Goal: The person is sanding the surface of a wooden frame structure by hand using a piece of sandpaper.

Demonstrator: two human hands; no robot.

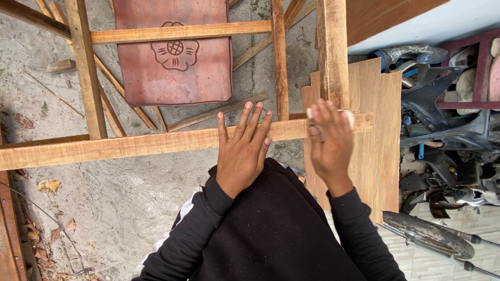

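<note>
L hand (242, 151) flat, grip wide, on horiz. rail (130, 145); R hand (329, 139) grips pale block (348, 118).

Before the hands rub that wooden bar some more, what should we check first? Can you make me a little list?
1. Left hand flat on the long wooden bar to steady it: ok.
2. Right hand gripping the pale sanding piece: ok, though most of it is hidden under the fingers.
3. Left fingers clear of the right hand's rubbing spot: ok, a gap shows between them.
4. Bar joined firmly to the upright post: cannot tell.
5. Thin plywood sheet behind the bar standing steady: cannot tell.
6. Ground below free of trip hazards: not ok, loose wood strips lie there.
</note>
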